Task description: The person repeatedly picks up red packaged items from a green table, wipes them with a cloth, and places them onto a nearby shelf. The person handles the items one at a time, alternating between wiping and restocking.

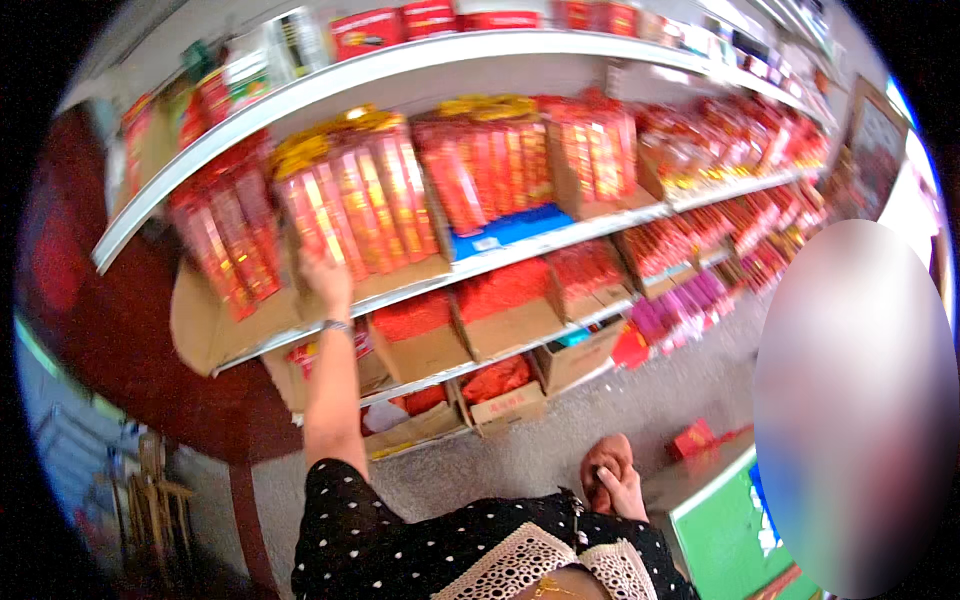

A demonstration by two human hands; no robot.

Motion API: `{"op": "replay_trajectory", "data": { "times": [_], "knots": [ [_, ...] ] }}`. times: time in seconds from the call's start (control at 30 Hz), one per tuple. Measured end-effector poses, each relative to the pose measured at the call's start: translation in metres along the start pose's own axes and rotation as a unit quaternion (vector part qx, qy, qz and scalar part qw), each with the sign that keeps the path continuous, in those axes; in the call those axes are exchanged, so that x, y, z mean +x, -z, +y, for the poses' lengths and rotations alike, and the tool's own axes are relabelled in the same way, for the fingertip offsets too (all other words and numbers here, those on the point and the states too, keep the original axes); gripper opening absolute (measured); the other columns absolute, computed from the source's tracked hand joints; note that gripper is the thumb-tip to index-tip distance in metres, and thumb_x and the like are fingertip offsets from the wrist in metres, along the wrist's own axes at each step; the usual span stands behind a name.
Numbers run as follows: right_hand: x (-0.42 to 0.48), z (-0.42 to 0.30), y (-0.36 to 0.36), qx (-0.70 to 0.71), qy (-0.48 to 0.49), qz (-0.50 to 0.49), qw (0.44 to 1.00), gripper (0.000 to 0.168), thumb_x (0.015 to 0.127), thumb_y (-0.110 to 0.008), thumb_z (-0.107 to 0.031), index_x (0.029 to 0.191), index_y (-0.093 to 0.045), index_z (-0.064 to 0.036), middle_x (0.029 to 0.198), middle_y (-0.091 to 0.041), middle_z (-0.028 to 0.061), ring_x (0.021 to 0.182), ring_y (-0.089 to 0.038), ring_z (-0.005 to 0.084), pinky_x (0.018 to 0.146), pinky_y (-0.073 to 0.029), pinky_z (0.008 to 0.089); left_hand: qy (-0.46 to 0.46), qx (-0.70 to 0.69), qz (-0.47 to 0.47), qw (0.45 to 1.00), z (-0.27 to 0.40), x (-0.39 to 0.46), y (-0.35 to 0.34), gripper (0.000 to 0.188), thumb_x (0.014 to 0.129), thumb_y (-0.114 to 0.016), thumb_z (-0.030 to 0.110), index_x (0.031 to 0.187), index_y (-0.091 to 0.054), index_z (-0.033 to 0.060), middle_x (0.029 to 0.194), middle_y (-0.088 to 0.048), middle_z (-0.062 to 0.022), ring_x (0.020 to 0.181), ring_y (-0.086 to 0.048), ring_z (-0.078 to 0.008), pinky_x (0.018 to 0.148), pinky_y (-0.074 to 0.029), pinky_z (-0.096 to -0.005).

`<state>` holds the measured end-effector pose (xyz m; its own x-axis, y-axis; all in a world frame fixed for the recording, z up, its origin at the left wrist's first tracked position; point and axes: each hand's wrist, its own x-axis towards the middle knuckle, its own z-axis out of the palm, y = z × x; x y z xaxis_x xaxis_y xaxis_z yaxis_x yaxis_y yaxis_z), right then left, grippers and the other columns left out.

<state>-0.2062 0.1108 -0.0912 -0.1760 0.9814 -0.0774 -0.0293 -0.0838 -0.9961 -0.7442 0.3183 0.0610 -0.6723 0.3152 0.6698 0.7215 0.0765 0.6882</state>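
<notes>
My left hand (327, 279) is stretched out to the middle shelf, its fingers at the lower left end of a row of red and gold packets (360, 210) in clear wrap with yellow tops. Whether the fingers grip a packet is blurred. To its left lean more red packets (232, 240) in a cardboard box. On the right stand further red packets (487, 172) above a blue tray (517, 229). Low in the view, my right hand (624, 491) is by my body, its thumb and fingers against a reddish-brown object (606, 465) that I cannot make out.
White shelf edges (450, 54) run across above and below the packets. Lower shelves hold cardboard boxes (510, 401) with red goods. A green table (720, 517) stands at lower right, wooden stools (154, 495) at lower left. A blurred patch covers the far right.
</notes>
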Motion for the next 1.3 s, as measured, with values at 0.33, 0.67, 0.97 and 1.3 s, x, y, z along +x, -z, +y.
{"op": "replay_trajectory", "data": {
  "times": [0.33, 0.67, 0.97, 1.3],
  "knots": [
    [-0.039, -0.001, 0.065, -0.051, 0.011, 0.091, 0.995, 0.046, 0.084, -0.066, -0.022, 0.123, -0.051, -0.002, 0.11, -0.062, 0.0062, 0.101, -0.055, 0.0107, 0.091, -0.045, 0.0296, 0.003, 0.295, 0.05, 0.954, -0.005, 0.016, 0.037, 0.037, 0.092, -0.05, 0.029, 0.109, -0.06, -0.0026, 0.092, -0.065, -0.0225, 0.079, -0.064, -0.0344, 0.066, -0.052, -0.0439],
    [-0.253, 0.011, 0.302, -0.111, 0.098, 0.585, 0.798, 0.035, 0.083, -0.063, -0.008, 0.116, -0.053, 0.0, 0.11, -0.06, 0.0075, 0.101, -0.058, 0.0152, 0.087, -0.047, 0.0292, 0.025, -0.022, -0.059, 0.998, 0.015, -0.206, -0.003, 0.034, 0.093, -0.044, 0.018, 0.104, -0.054, -0.0132, 0.093, -0.061, -0.0205, 0.082, -0.056, -0.0303, 0.079, -0.045, -0.0402],
    [-0.358, 0.076, 0.381, -0.508, -0.362, 0.561, 0.544, 0.097, 0.063, -0.075, -0.048, 0.14, -0.028, -0.011, 0.131, -0.033, 0.0234, 0.11, -0.043, 0.0435, 0.089, -0.039, 0.0547, 0.202, -0.312, -0.52, 0.769, 0.228, -0.5, -0.028, 0.03, 0.092, -0.051, 0.013, 0.116, -0.05, -0.0047, 0.099, -0.061, -0.0123, 0.083, -0.059, -0.0188, 0.07, -0.051, -0.0296],
    [-0.383, 0.072, 0.397, -0.327, -0.183, 0.609, 0.699, 0.088, 0.064, -0.067, -0.019, 0.141, -0.026, -0.007, 0.126, -0.034, 0.026, 0.114, -0.039, 0.0435, 0.097, -0.038, 0.0486, 0.025, -0.236, -0.926, 0.293, 0.427, -0.765, 0.075, 0.037, 0.094, -0.053, 0.019, 0.123, -0.046, -0.0024, 0.101, -0.061, -0.0136, 0.081, -0.062, -0.0178, 0.069, -0.052, -0.0268]
  ]
}}
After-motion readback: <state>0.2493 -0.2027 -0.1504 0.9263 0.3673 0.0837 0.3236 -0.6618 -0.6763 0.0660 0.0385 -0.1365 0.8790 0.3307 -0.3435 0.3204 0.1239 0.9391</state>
